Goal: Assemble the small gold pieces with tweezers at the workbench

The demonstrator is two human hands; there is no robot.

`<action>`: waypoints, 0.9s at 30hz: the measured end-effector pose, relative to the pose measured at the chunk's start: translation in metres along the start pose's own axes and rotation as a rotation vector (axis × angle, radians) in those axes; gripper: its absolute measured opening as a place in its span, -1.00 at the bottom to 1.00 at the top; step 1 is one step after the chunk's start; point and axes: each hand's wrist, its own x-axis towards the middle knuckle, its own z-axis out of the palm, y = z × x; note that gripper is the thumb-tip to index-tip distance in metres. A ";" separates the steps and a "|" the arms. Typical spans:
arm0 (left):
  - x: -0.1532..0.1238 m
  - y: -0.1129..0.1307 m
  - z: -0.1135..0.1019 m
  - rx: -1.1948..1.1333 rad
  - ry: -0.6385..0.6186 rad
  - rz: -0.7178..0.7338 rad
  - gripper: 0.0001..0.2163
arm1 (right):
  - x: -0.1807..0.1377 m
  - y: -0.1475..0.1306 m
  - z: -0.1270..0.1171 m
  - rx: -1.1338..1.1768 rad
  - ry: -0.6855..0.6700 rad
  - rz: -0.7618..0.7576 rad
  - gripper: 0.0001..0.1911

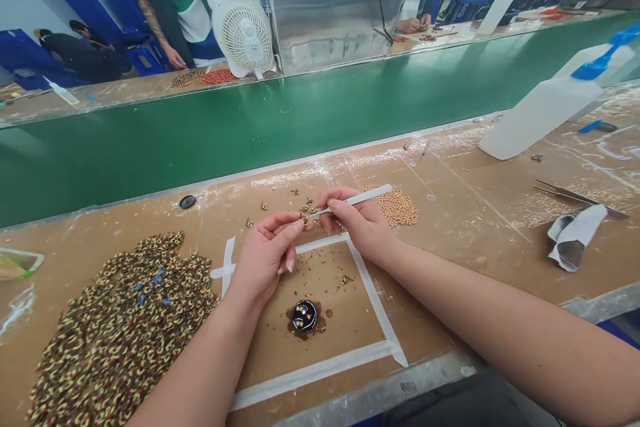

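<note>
My left hand (267,250) is closed, thumb and forefinger pinching a tiny gold-brown piece (305,220). My right hand (361,221) is wrapped around a slim white tool (373,194) with a rounded broad end. Its thin tip reaches the tiny piece at my left fingertips. Several small gold-brown pieces (264,205) are scattered behind my hands. Beside my right hand is a spread of tan beads (400,207). Below the hands, a round black dish (305,315) with glossy dark contents sits in a wet stain inside a white tape frame (315,373).
At left lies a large heap of brown-and-cream pieces (125,327). A black round cap (187,201) is near the green belt (320,113). On the right are a white bottle (543,113), dark tweezers (570,193) and a crumpled wrapper (577,237). Across the belt stand a fan (243,30) and other people.
</note>
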 end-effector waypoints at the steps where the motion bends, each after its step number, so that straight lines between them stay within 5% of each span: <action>1: 0.000 0.000 0.000 0.000 -0.002 -0.001 -0.61 | 0.000 0.000 0.000 -0.006 -0.001 0.001 -0.74; 27: -0.004 -0.001 0.006 0.023 -0.031 0.023 -0.67 | -0.009 0.001 0.004 -0.072 0.073 -0.086 -0.83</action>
